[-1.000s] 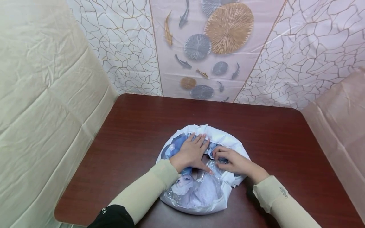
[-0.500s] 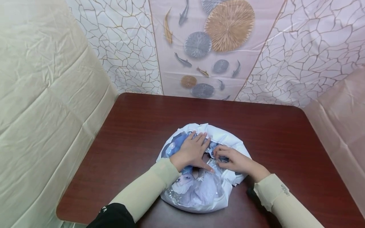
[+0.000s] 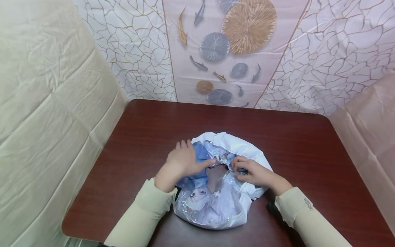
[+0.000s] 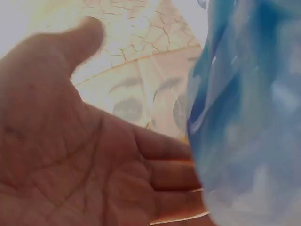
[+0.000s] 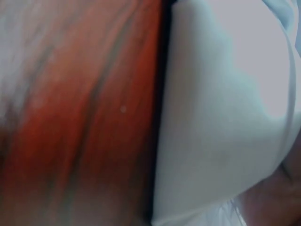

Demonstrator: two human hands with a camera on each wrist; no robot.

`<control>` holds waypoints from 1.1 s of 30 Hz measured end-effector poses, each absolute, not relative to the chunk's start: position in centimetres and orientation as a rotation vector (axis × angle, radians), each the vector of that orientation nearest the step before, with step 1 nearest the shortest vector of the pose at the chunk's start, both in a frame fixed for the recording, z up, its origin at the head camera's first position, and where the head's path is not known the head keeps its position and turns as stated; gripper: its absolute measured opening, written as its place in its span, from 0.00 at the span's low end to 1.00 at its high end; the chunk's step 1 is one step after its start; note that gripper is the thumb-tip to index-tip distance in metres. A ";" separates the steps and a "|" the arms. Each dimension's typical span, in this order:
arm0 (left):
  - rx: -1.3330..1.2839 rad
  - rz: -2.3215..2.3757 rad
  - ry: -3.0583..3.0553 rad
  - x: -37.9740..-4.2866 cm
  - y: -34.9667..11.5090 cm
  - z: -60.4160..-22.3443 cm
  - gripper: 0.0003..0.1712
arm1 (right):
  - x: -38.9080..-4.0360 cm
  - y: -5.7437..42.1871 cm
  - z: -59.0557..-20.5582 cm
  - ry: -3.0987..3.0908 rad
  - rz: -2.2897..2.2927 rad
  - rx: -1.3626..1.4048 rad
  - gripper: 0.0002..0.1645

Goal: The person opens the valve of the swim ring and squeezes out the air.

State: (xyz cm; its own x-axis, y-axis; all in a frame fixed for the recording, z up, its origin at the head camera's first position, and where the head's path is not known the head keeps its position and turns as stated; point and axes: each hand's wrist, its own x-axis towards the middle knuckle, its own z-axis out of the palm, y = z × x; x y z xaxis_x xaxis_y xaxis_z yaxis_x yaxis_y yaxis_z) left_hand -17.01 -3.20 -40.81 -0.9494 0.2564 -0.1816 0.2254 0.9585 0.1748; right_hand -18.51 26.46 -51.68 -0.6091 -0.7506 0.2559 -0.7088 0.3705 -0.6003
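Note:
A soft, partly filled swim ring (image 3: 222, 209) lies on the table, white outside, with clear and blue printed plastic showing a cartoon figure. My left hand (image 3: 180, 161) is at the ring's left side, fingers straight and thumb spread over the blue part. In the left wrist view the open palm (image 4: 108, 165) faces the blue-and-white plastic (image 4: 249, 117), which hides the fingertips. With curled fingers my right hand (image 3: 253, 173) grips the ring's right part near the centre hole; what exactly it pinches is hidden. The right wrist view shows the ring's white side (image 5: 216, 117) up close.
The dark red-brown wooden table (image 3: 148, 130) extends around the ring. A patterned cloth wall (image 3: 142, 51) stands behind it, with a cream cloth (image 3: 61, 120) on the left and a pinkish one (image 3: 370, 130) on the right.
My left hand has slid left from the top of the ring to its left side, uncovering the centre hole and the upper print. The right hand keeps its place.

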 end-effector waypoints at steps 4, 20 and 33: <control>0.415 0.362 2.858 -14.7 -3.6 -41.5 0.78 | -18.4 26.4 -51.7 2.548 -1.077 -1.360 0.09; 0.565 0.178 2.742 -11.8 -0.1 -45.3 0.97 | -18.2 26.6 -51.4 2.552 -1.080 -1.311 0.07; 0.488 -0.113 2.709 -12.9 1.1 -46.8 0.89 | -18.5 26.6 -51.6 2.526 -1.139 -1.346 0.09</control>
State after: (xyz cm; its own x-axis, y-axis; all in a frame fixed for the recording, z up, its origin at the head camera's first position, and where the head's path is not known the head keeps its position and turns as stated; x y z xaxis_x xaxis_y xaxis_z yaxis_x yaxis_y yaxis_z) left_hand -12.90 1.14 -46.83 -0.8655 0.3203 -0.3851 0.3513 0.9362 -0.0111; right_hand -18.45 26.60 -51.59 -0.6169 -0.7383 0.2727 -0.6933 0.3457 -0.6323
